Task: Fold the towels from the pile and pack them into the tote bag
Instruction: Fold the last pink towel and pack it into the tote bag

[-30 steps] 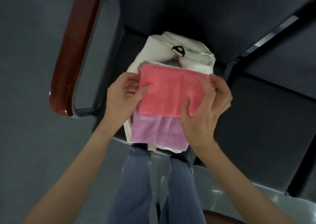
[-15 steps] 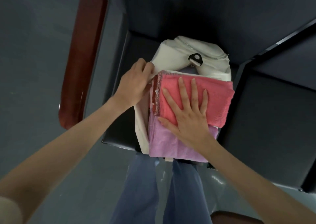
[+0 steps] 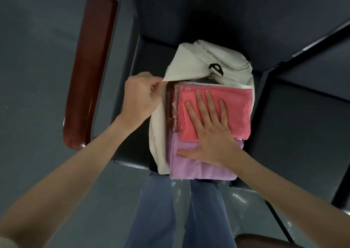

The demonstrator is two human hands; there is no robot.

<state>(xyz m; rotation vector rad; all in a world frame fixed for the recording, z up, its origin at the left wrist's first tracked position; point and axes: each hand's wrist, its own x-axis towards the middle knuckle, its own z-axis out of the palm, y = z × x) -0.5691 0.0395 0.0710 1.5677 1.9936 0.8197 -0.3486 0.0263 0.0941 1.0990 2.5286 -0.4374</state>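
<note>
— What's she working on over there?

— The dark chair [image 3: 132, 153] is the biggest thing in it, with a red-brown wooden armrest [image 3: 89, 67] on its left. A cream tote bag [image 3: 195, 63] lies on the seat, its zipped top turned back toward the chair's backrest.

— And the towels?

— A purple towel [image 3: 198, 166] lies folded at the near end of the bag, hanging a little over the seat's front edge. A pink towel [image 3: 238, 107] lies folded on top of it, further in. At the pink one's left edge I can see the sides of a few more folded pieces, one with a lacy trim [image 3: 176, 103], stacked underneath.

— What are the hands doing?

— The right hand [image 3: 210, 126] lies flat with fingers spread, pressing on the pink towel, thumb down on the purple one. The left hand [image 3: 142, 94] pinches the bag's cream edge and holds it out to the side.

— So nearly done?

— I'd say well along. Several towels are folded and sitting in the mouth of the bag. What's left looks like pushing the stack fully in, since the purple one pokes out. I can't see any pile from here, so I can't tell if more towels are waiting.
</note>
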